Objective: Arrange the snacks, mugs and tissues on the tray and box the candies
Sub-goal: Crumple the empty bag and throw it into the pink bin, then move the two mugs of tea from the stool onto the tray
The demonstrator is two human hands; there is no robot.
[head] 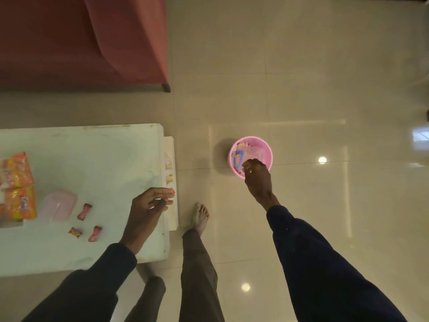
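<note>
Three wrapped candies lie on the white table (92,159): two pink ones (84,211) (95,233) and a gold one (75,232). A pale pink lidded box (58,205) sits beside them. Orange snack packs (17,184) lie at the table's left edge. My left hand (148,205) hovers over the table's right edge, fingers loosely curled, with a small red thing at its fingertips. My right hand (256,175) reaches down over the rim of a pink bin (264,147) on the floor, fingers bunched; whether it holds anything is hidden.
A red sofa (92,43) stands behind the table. A lower shelf (170,182) sticks out at the table's right side with small items on it. My bare foot (199,217) stands on glossy beige floor tiles between table and bin.
</note>
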